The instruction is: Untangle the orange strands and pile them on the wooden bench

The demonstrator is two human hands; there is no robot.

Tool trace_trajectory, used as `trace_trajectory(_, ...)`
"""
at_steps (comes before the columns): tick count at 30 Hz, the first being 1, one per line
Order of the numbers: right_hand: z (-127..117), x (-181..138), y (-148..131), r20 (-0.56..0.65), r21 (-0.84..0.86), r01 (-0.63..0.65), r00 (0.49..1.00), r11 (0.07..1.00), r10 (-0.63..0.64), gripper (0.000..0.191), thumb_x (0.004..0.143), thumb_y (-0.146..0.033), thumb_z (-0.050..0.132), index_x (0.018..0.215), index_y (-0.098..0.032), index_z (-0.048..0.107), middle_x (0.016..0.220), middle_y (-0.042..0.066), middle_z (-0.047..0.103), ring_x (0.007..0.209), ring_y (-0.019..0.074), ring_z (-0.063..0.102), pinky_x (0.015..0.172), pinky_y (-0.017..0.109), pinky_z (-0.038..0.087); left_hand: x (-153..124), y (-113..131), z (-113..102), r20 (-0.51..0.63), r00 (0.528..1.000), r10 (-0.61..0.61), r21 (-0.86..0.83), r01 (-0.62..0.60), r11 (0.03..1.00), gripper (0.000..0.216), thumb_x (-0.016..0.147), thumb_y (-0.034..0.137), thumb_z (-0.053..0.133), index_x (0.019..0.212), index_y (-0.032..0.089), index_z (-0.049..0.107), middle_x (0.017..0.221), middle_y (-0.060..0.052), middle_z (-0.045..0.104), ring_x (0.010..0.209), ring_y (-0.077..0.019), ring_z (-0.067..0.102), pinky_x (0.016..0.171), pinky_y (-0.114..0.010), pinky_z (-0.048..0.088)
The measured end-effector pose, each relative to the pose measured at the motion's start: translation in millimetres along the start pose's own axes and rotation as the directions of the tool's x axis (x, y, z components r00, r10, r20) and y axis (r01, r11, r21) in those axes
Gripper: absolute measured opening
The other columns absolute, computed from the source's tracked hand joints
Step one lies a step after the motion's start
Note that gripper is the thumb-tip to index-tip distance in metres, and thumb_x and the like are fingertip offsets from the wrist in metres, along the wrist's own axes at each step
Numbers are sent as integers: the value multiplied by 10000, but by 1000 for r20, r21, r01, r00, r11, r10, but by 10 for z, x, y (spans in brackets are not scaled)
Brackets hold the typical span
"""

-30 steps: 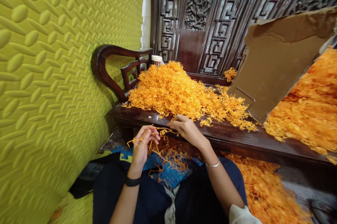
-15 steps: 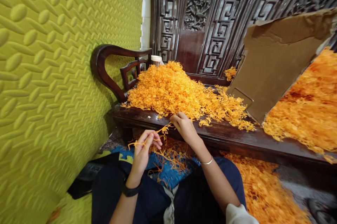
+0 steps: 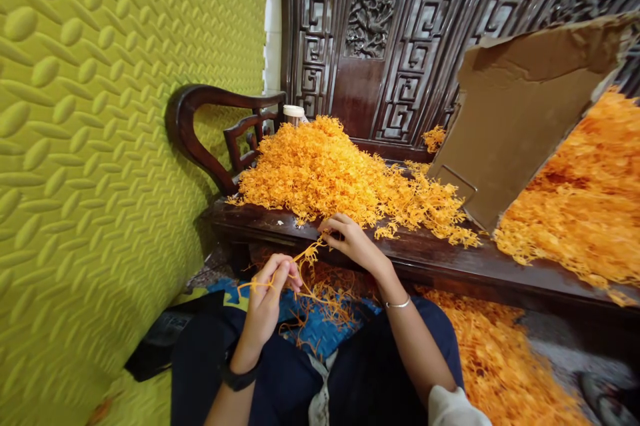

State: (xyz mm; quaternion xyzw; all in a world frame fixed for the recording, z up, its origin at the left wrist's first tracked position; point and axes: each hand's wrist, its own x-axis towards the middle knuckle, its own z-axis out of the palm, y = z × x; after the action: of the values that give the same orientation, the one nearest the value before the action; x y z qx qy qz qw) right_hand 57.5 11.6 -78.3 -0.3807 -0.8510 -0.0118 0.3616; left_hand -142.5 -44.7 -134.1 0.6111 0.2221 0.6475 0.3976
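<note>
Between my hands stretches an orange plastic strand (image 3: 309,253) with small branching tufts, seemingly part of an artificial flower. My left hand (image 3: 270,286) pinches it above my lap, and loose ends stick out to the left past the thumb. My right hand (image 3: 349,239), at the front edge of the bench, has thumb and fingers closed on the strand's other end; the exact grip is too small to make out. Just behind my right hand lies a large heap of orange plastic pieces (image 3: 320,173). Loose orange strands (image 3: 333,296) hang and lie beneath my hands.
The heap rests on a dark carved wooden bench (image 3: 240,219) with a curved armrest (image 3: 187,106). A cardboard sheet (image 3: 525,113) leans beside another orange pile (image 3: 575,213). A white-lidded jar (image 3: 293,113) stands behind. More orange pieces (image 3: 500,359) cover the floor at right. Yellow foam matting (image 3: 100,146) lines the left.
My right hand has shifted slightly, its fingers now more curled on the strand. My left hand keeps its pinch and has moved a little down and left. The view has shifted slightly.
</note>
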Motion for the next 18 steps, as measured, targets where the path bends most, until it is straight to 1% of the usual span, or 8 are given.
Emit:
trace_trajectory(4,16,2,-29,-21,-15,-18,1000,1000,17,181,834,-92,516,957,-180,617,948,53,556,910,170,486,826,298,385,-4,34,11,11,1000,16,35,-17,999,271,937,342,445,784,138,537,660,-14,544,576,-98,531,539,-209,461)
trace_trajectory(9,33,11,-33,-23,-10,-9,1000,1000,8,178,832,-78,519,927,-176,633,921,49,558,873,161,495,801,285,390,4,29,4,6,1000,22,55,-22,998,271,940,339,438,780,142,534,671,-13,541,594,-98,530,541,-203,465)
trace_trajectory(14,64,33,-9,-49,-19,24,999,1000,-25,123,882,-161,515,935,-165,625,916,61,546,878,164,493,812,296,391,-6,46,-44,3,1000,28,65,-28,997,263,943,336,431,778,149,514,683,-9,533,595,-100,532,545,-207,458)
trace_trajectory(16,67,34,5,-37,-18,40,999,999,-40,101,882,-222,545,932,-172,617,926,60,536,897,167,487,824,298,389,-26,81,-58,0,999,39,86,-39,996,263,947,330,422,777,150,510,685,-9,532,595,-98,530,556,-208,452)
trace_trajectory(18,61,28,21,-10,-5,46,999,999,-46,121,862,-281,584,924,-180,609,939,57,523,916,167,481,828,292,388,-53,121,-69,-1,999,53,111,-53,992,263,951,321,417,770,152,507,686,-9,529,598,-96,523,565,-207,444)
